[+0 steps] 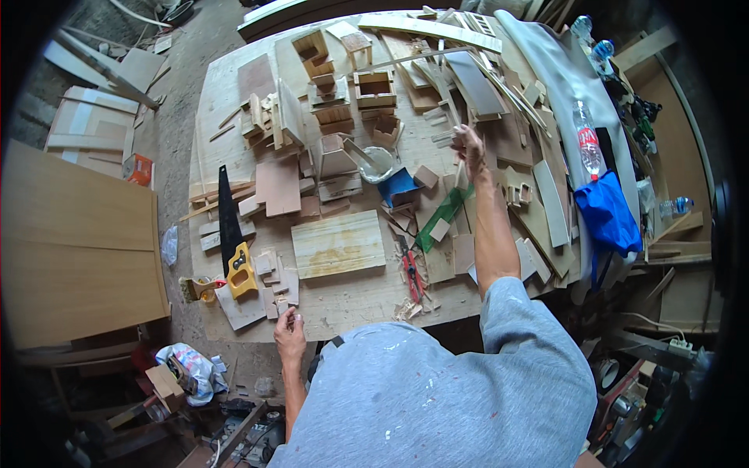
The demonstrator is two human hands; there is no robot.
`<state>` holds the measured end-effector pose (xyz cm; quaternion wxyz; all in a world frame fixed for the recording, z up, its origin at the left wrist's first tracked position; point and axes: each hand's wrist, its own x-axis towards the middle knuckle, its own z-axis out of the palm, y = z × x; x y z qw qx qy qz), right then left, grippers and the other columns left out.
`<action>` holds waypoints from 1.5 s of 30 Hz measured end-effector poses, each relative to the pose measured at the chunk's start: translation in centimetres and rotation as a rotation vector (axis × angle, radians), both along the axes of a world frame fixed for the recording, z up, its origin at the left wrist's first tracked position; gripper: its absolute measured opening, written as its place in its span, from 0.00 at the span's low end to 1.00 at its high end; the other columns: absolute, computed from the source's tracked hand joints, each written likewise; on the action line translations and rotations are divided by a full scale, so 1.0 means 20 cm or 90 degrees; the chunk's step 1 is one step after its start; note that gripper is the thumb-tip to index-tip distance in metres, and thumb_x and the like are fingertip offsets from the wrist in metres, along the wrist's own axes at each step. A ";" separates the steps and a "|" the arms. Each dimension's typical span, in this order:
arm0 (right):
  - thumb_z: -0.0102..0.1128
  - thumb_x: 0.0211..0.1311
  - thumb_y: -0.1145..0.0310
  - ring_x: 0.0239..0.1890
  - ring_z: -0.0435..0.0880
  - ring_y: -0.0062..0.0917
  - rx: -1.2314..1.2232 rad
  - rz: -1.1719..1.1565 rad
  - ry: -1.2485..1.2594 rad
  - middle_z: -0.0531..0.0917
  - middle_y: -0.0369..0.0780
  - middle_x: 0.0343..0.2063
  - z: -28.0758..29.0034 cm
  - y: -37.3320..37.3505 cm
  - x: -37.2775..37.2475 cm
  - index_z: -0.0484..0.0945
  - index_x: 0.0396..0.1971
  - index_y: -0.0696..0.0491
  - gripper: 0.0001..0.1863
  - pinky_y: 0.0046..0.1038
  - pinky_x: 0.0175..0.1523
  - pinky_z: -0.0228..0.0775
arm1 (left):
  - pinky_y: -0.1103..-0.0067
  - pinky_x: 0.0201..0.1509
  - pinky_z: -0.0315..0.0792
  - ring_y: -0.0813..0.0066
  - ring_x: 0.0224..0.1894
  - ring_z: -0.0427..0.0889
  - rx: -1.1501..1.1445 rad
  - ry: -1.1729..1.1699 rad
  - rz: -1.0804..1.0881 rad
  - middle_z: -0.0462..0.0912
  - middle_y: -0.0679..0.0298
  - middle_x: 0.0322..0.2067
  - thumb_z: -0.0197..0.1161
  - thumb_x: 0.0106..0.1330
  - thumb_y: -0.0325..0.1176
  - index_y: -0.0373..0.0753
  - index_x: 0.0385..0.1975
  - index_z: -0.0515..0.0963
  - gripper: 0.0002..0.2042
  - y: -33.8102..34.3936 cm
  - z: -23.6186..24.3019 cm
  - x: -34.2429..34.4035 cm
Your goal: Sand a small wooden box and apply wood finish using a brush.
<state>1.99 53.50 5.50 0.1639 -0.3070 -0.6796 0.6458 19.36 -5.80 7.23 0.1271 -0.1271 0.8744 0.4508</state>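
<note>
Nearest me, lower centre of frame: grey shirt, its wearer leaning over the desk. Left hand at the near edge, fingers curled, just beside a small wood block; can't tell if it's touching. Handsaw lies left of that, red-handled pliers right of centre, flat board between them. Green sheet runs under the right forearm. Hands are well apart: right hand is right of upper centre, fingers bent, by thin wood strips. Can't tell if it's clamped on one; the fingers hide whatever is in the grip. White tub mid-frame, stick leaning in it. Progress, my read: partway. Upper centre has several pieces put together, e.g. open wooden box and small stool-like piece; plenty of blocks and boards lie loose, so lots unassembled. Hard to make out: tub contents, lower layers of the upper-right pile. Left forearm partly behind the shirt; frame rim is dark and cut off.
</note>
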 end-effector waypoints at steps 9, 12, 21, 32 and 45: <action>0.49 0.69 0.43 0.51 0.84 0.44 -0.589 0.279 0.280 0.83 0.51 0.50 0.36 -0.33 0.45 0.73 0.61 0.56 0.34 0.47 0.59 0.74 | 0.77 0.46 0.78 0.73 0.43 0.84 0.116 0.072 -0.206 0.85 0.58 0.38 0.64 0.69 0.32 0.31 0.53 0.79 0.16 0.28 0.26 -0.42; 0.48 0.69 0.42 0.54 0.83 0.47 -0.633 0.341 0.262 0.80 0.55 0.54 0.32 -0.47 0.54 0.69 0.64 0.59 0.37 0.52 0.58 0.75 | 0.74 0.51 0.78 0.70 0.48 0.82 0.234 0.078 -0.317 0.81 0.58 0.48 0.67 0.66 0.32 0.35 0.61 0.73 0.23 0.47 0.44 -0.56; 0.37 0.68 0.30 0.31 0.89 0.40 -0.838 0.288 0.165 0.86 0.52 0.41 0.23 -1.15 0.70 0.73 0.61 0.57 0.44 0.34 0.32 0.83 | 0.68 0.63 0.74 0.63 0.66 0.72 0.410 0.086 -0.518 0.69 0.57 0.67 0.79 0.54 0.42 0.40 0.68 0.66 0.41 0.71 0.57 -0.69; 0.48 0.74 0.45 0.42 0.84 0.19 -0.404 0.328 0.067 0.83 0.37 0.48 0.37 -1.47 0.82 0.64 0.69 0.53 0.33 0.21 0.43 0.74 | 0.70 0.47 0.82 0.77 0.48 0.81 0.547 -0.250 -0.202 0.81 0.66 0.48 0.67 0.68 0.45 0.39 0.64 0.71 0.28 0.48 0.25 -0.60; 0.56 0.74 0.62 0.49 0.78 0.14 -0.379 0.201 0.083 0.81 0.34 0.50 0.31 -1.59 0.83 0.67 0.67 0.54 0.26 0.20 0.51 0.73 | 0.74 0.72 0.60 0.70 0.67 0.66 0.596 -0.075 -0.325 0.68 0.58 0.64 0.65 0.65 0.23 0.40 0.67 0.58 0.32 0.43 0.19 -0.53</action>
